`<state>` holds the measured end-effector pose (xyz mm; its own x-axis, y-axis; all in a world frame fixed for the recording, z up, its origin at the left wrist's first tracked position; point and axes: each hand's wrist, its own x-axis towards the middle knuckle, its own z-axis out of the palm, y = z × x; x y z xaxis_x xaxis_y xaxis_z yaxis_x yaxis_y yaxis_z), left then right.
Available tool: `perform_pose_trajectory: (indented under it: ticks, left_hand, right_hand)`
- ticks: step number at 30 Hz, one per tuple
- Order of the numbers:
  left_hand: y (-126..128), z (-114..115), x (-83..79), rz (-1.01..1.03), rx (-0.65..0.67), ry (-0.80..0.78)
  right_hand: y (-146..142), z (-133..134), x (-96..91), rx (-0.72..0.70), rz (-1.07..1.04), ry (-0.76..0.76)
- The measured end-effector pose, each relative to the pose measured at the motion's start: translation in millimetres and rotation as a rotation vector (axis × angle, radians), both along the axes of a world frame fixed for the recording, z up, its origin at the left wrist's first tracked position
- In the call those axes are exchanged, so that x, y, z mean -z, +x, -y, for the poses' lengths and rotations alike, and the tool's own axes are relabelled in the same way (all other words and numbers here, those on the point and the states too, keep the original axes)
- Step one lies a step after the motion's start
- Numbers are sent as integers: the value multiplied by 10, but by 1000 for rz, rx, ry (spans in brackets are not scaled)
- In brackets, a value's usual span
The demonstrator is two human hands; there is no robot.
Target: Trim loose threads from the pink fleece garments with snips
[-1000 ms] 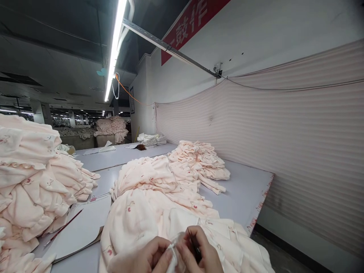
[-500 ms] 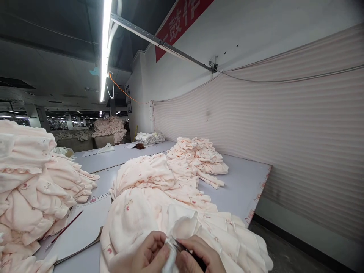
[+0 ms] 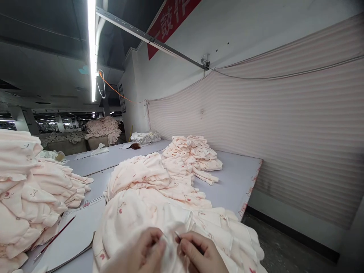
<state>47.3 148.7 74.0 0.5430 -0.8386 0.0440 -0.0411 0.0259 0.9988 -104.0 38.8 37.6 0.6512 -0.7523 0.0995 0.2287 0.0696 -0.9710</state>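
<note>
Pinched between the fingers of my left hand (image 3: 146, 248) is the edge of a pale pink garment (image 3: 136, 216) with small red and brown prints. My left hand is slightly blurred. My right hand (image 3: 200, 250) is closed on small dark thread snips (image 3: 178, 236); only the pointed tip shows past the fingers, close to the pinched cloth. Both hands are near each other over the front of the garment heap, at the bottom of the view. The cloth between them is bunched and whitish.
Another garment pile (image 3: 193, 151) lies farther back on the table (image 3: 236, 170). At left stands a tall garment stack (image 3: 31, 189), beside paper sheets (image 3: 76, 231) and a dark red pen (image 3: 55, 237). Folded white cloths (image 3: 142, 137) sit at the back. A striped curtain (image 3: 270, 132) covers the right wall.
The view has turned slightly right, so the scene shifts left. Less of the snips shows in my right hand, and the cloth between my hands has changed its folds.
</note>
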Motion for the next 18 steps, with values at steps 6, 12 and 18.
perform_pose_trajectory:
  ticks: [6, 12, 18]
  left_hand:
    - [785, 97, -623, -446, -439, -487]
    - [215, 346, -472, 521, 37, 35]
    - [-94, 599, -225, 1010, 309, 374]
  right_hand:
    - [-200, 148, 70, 241, 70, 212]
    - [-164, 155, -26, 204, 67, 198]
    - [-163, 269, 119, 347, 32, 183]
